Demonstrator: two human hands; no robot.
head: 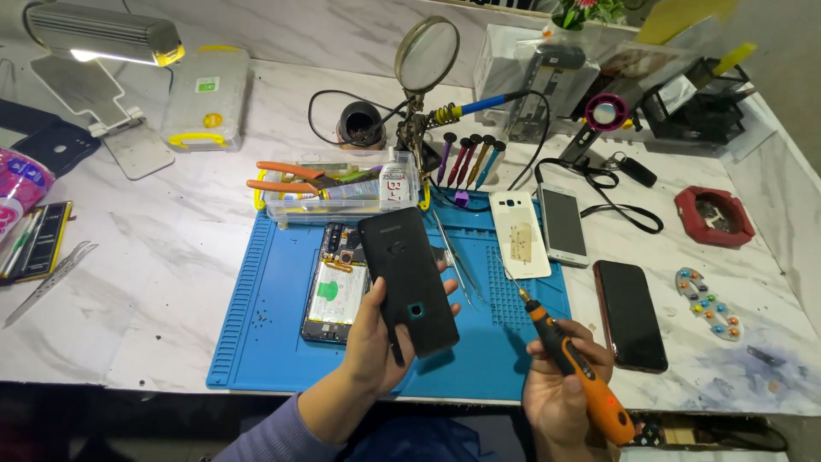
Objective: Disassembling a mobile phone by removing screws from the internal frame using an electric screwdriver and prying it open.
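My left hand (pixel 372 342) holds a black phone back cover (pixel 408 281) tilted up over the blue work mat (pixel 256 342). Under and left of it lies an opened phone (pixel 335 287) with its inner parts showing. My right hand (pixel 560 385) grips an orange and black electric screwdriver (pixel 571 358), its tip pointing up and left above the mat's right edge. Metal tweezers (pixel 453 252) lie on the mat between the two hands.
A clear tray (pixel 342 201) with orange pliers stands behind the mat. A white back cover (pixel 520 233), a white phone (pixel 563 224) and a black phone (pixel 630 314) lie to the right. A magnifier stand (pixel 425 60), soldering iron, screwdriver rack, red dish (pixel 714 216) and lamp (pixel 103 34) stand farther back.
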